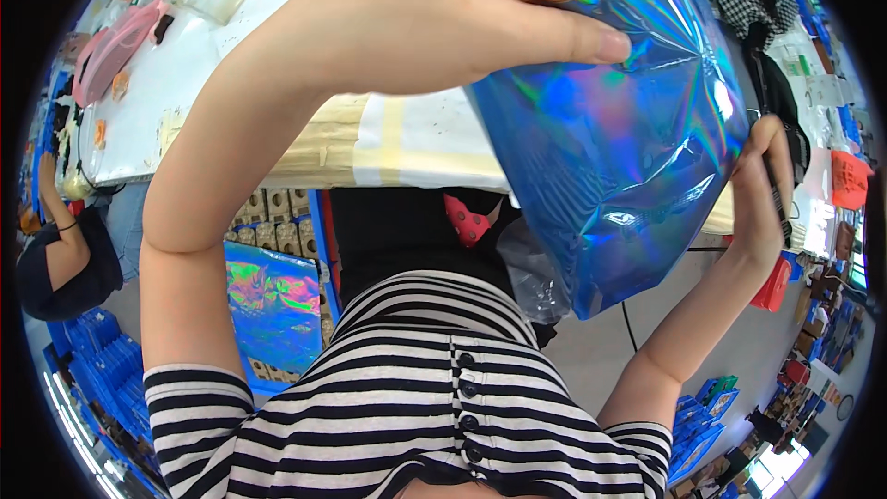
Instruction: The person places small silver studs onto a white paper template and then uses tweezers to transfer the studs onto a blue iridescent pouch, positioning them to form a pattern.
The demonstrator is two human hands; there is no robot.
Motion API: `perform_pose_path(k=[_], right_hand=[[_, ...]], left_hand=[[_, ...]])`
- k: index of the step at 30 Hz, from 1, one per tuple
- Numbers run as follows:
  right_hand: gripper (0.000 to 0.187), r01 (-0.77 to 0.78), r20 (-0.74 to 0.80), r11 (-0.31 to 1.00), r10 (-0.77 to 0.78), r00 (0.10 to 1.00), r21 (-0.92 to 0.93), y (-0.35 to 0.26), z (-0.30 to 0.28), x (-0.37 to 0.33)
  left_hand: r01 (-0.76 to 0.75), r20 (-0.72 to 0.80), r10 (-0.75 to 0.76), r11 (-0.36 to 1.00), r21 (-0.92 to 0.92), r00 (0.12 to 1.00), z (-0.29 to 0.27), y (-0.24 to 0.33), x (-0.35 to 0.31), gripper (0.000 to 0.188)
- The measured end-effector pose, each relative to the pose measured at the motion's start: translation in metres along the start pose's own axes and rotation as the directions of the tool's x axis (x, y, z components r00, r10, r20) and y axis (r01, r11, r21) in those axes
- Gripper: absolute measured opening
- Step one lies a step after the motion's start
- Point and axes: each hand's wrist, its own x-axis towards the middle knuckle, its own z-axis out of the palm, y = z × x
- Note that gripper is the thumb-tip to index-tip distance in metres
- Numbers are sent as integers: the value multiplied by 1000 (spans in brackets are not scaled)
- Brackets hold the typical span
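Observation:
A shiny blue holographic bag (pixel 619 157) is held up in front of me, tilted, with creases across its face. My left hand (pixel 517 9) reaches over from above and pinches its upper edge, the thumb flat on the front and the other fingers behind. On the far right, my right hand (pixel 765 166) grips the bag's side edge, its fingers partly hidden. What the bag contains, if anything, does not show. Below my left arm lies another holographic bag (pixel 273 300), on a blue crate (pixel 331 249) with grey moulded pieces inside.
A white worktable (pixel 425 134) with a taped front edge stretches ahead of me. On its left part sits a pink basket-like item (pixel 115 51). A clear plastic bag (pixel 536 268) hangs near my lap. At the left, another person (pixel 69 249) sits at the table. Blue bins (pixel 102 360) stand behind.

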Motion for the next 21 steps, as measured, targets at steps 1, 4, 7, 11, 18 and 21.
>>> perform_pose_path(k=[1,4,7,11,18,21], right_hand=[[31,-22,51,1000,21,998,6,9,-18,-14],[42,-137,65,985,130,989,109,20,-29,-50],[39,-197,-26,980,197,980,22,15,-56,-66],[30,-186,-157,960,154,975,-211,-25,-95,-44],[46,99,270,616,191,944,-781,-110,-138,89],[65,236,410,505,268,872,-830,-117,-111,141]], left_hand=[[9,-44,-4,993,116,999,1,10,-2,25],[-74,-162,124,956,283,979,16,12,-8,22],[-26,-139,59,973,230,988,24,14,-12,24],[-156,-156,161,987,47,974,43,-3,-16,28],[114,-80,-127,982,-151,989,80,-24,-23,56],[-76,-134,51,978,-192,990,91,-48,-15,58]])
